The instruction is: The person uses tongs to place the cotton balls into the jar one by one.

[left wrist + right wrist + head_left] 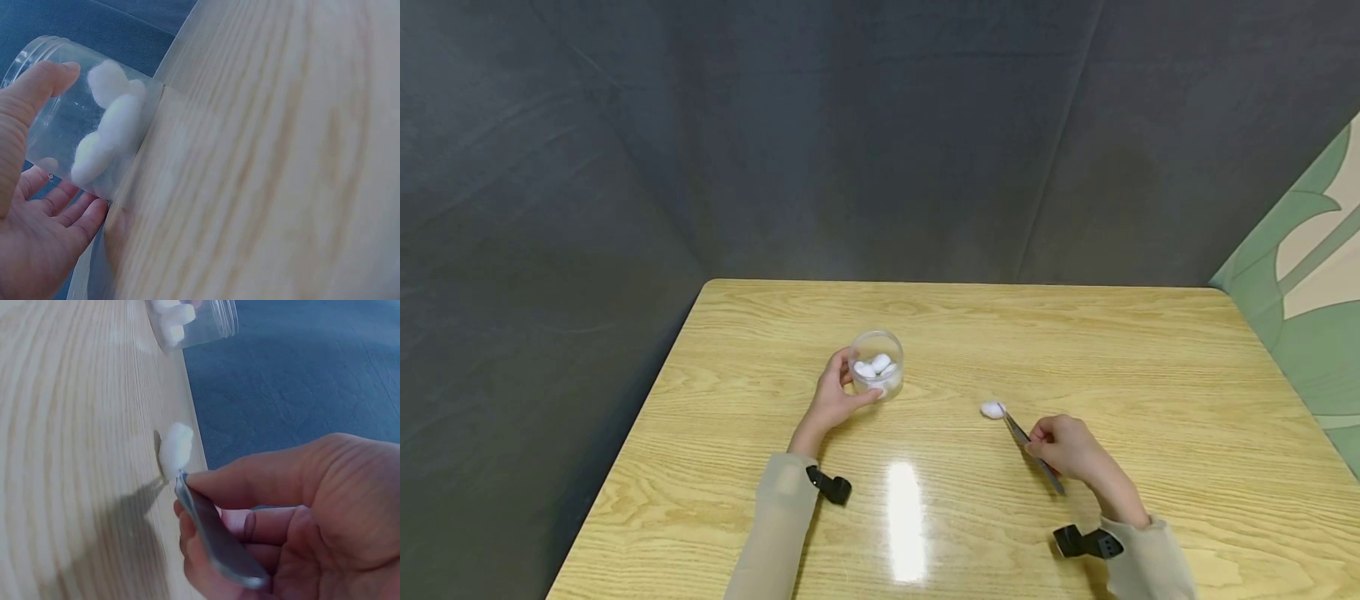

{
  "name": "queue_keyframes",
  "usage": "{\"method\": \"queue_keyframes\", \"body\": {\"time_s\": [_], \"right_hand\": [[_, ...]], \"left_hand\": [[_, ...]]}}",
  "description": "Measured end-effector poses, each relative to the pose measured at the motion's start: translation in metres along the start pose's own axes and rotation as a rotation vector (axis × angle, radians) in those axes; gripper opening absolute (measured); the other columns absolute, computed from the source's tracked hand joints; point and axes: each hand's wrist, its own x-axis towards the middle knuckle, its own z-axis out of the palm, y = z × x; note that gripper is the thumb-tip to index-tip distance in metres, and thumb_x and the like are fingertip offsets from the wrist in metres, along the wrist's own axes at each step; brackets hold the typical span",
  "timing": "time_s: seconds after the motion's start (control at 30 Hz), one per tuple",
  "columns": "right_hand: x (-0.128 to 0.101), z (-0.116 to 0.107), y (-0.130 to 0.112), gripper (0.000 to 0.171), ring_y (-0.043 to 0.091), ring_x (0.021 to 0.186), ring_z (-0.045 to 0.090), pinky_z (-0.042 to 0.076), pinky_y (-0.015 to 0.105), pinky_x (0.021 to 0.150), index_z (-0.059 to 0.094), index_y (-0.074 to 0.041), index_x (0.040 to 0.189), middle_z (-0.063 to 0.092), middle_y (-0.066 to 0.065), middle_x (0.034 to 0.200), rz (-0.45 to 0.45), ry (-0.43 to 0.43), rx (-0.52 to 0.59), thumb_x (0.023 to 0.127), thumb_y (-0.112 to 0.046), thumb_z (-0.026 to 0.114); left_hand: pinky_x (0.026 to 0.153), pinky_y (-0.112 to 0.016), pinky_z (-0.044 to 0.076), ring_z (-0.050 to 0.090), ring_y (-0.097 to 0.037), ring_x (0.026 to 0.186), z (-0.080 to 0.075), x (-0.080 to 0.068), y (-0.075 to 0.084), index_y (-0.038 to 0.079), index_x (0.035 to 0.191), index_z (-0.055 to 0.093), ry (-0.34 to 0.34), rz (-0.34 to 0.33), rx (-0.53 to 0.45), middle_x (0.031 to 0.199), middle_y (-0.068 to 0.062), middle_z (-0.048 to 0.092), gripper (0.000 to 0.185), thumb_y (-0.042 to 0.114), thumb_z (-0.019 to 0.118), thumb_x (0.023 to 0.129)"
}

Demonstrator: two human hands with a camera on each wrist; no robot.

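Observation:
A small clear plastic jar (877,364) stands on the wooden table (1075,350) with a few white cotton balls (109,134) inside. My left hand (835,400) curls round the jar (56,119) from the left, thumb and fingers on its wall. To the right, my right hand (1067,450) pinches metal tweezers (1030,450); their tips touch a lone cotton ball (992,409) lying on the table. In the right wrist view the tweezers (209,531) reach the cotton ball (175,450), with the jar (190,322) beyond.
A dark grey backdrop surrounds the table on the far and left sides. A green patterned panel (1307,283) stands at the right. Black wrist mounts (831,486) sit on both sleeves. Glare marks the table's near middle.

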Motion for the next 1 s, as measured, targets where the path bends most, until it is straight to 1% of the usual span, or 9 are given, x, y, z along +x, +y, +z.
{"method": "queue_keyframes", "body": {"time_s": [0.07,0.23,0.5,0.57,0.7,0.8,1.0], "right_hand": [[0.000,0.000,0.000,0.013,0.012,0.041,0.043,0.040,0.025,0.041,0.057,-0.003,0.072,0.046,-0.003,0.051,-0.001,0.005,-0.001,0.084,-0.003,0.062],[0.000,-0.002,-0.001,0.011,0.012,0.041,0.044,0.040,0.025,0.041,0.059,-0.003,0.073,0.047,-0.003,0.052,-0.016,0.012,0.006,0.084,-0.002,0.061],[0.001,-0.006,-0.008,0.012,0.012,0.042,0.044,0.040,0.024,0.041,0.057,-0.003,0.073,0.045,-0.002,0.053,0.003,0.025,0.042,0.084,0.000,0.059],[0.001,-0.008,-0.010,0.012,0.013,0.042,0.045,0.040,0.024,0.040,0.057,-0.002,0.073,0.046,-0.002,0.054,-0.004,0.031,0.044,0.084,0.000,0.059],[0.003,-0.011,-0.014,0.012,0.012,0.043,0.045,0.039,0.023,0.040,0.058,-0.001,0.073,0.048,-0.001,0.055,-0.024,0.044,0.041,0.085,0.000,0.059],[0.006,-0.014,-0.017,0.011,0.011,0.044,0.046,0.040,0.023,0.040,0.058,-0.001,0.074,0.049,-0.001,0.057,-0.035,0.051,0.040,0.085,0.000,0.059],[0.011,-0.019,-0.026,0.009,0.011,0.046,0.047,0.041,0.022,0.041,0.059,0.000,0.075,0.049,-0.001,0.059,-0.054,0.060,0.039,0.084,0.001,0.058]], "left_hand": [[0.098,-0.043,0.042,0.050,-0.031,0.115,0.001,0.003,-0.010,-0.003,0.137,0.035,0.007,0.001,0.003,0.127,-0.020,0.048,0.078,0.002,0.078,0.073],[0.098,-0.042,0.043,0.050,-0.031,0.114,0.001,0.002,-0.008,-0.002,0.137,0.035,0.002,0.001,-0.014,0.127,-0.020,0.048,0.077,0.002,0.078,0.073],[0.100,-0.046,0.040,0.047,-0.036,0.116,0.000,0.002,-0.006,-0.004,0.138,0.034,-0.002,0.003,-0.020,0.129,-0.024,0.046,0.078,0.000,0.078,0.074],[0.100,-0.048,0.039,0.046,-0.038,0.117,0.000,0.002,-0.004,-0.006,0.138,0.033,-0.007,0.000,-0.026,0.130,-0.027,0.045,0.078,-0.002,0.077,0.074],[0.100,-0.050,0.038,0.045,-0.043,0.117,-0.002,-0.003,0.014,-0.012,0.136,0.030,-0.026,0.007,-0.027,0.130,-0.032,0.042,0.076,-0.004,0.074,0.075],[0.099,-0.050,0.039,0.045,-0.043,0.117,-0.004,-0.006,0.026,-0.014,0.135,0.030,-0.036,0.010,-0.020,0.129,-0.033,0.042,0.075,-0.005,0.074,0.075],[0.099,-0.051,0.039,0.046,-0.043,0.115,-0.003,-0.007,0.028,-0.013,0.135,0.031,-0.032,0.012,-0.016,0.128,-0.033,0.042,0.074,-0.004,0.073,0.076]]}}
